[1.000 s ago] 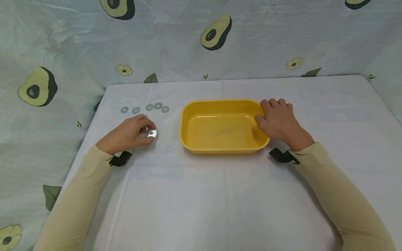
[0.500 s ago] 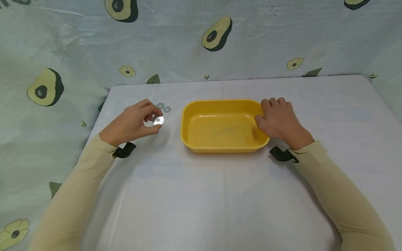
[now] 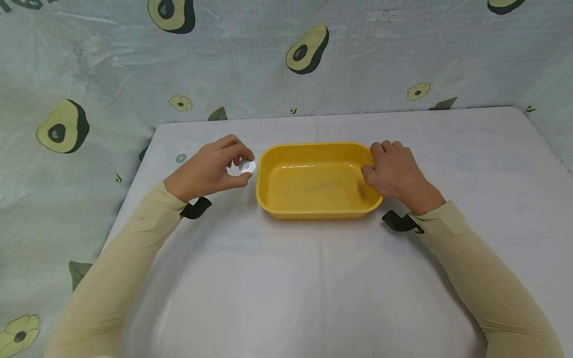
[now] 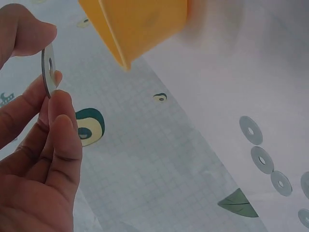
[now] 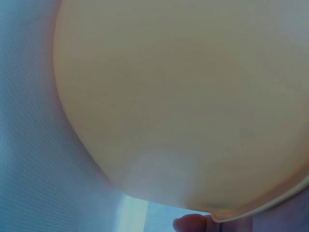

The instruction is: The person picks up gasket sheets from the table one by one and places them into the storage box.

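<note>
Between thumb and fingertips my left hand [image 3: 215,166] pinches a shiny flat metal washer [image 3: 247,166], held just left of the yellow tray's near-left rim. The left wrist view shows the washer [image 4: 49,70] edge-on, its centre hole visible. On the right side my right hand [image 3: 396,174] grips the rim of the yellow rectangular tray [image 3: 320,216], thumb over the inner side. Filling most of the right wrist view is the tray's outer wall [image 5: 169,106], with fingertips [image 5: 190,223] at its rim. The tray's inside shows no washers.
Several grey washers [image 4: 262,160] lie flat on the white tabletop; in the head view one washer [image 3: 181,158] shows left of my left hand, which hides others. A hanging cloth with avocado prints [image 3: 308,49] stands behind the table's far edge [image 3: 358,113].
My left hand has carried the washer up and to the right, from above the left tabletop to beside the tray's left rim. My right hand has stayed on the tray.
</note>
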Demonstrator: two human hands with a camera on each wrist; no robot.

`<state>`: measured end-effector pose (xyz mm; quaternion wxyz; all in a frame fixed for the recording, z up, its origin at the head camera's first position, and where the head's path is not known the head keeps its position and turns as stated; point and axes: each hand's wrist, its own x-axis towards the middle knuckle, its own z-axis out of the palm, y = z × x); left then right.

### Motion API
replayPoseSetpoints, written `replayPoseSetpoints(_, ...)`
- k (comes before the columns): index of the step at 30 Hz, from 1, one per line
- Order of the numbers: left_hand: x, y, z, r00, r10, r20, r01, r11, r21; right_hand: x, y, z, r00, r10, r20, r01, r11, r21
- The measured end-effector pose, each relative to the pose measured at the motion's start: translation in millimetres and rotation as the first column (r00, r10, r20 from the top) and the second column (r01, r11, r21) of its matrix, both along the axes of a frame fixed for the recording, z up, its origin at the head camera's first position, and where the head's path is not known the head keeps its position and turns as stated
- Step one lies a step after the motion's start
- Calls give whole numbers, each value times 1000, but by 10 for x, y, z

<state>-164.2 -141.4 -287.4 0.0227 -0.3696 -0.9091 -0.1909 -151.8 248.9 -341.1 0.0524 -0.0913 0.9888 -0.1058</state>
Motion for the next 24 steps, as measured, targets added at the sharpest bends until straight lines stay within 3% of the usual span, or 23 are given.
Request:
replayPoseSetpoints(7,-33,201,87,999,-45,15,46,999,-27,-6,13,-12,1000,0,-15,0,1000,10)
replayPoseSetpoints(14,-81,454,163,991,-133,10,133,991,2,-4,22,-18,1000,6,-30,-6,1000,5)
replayPoseSetpoints(24,-161,760,176,975,-223,-7,223,975,13,-3,12,-9,999,14,-29,-14,1000,4)
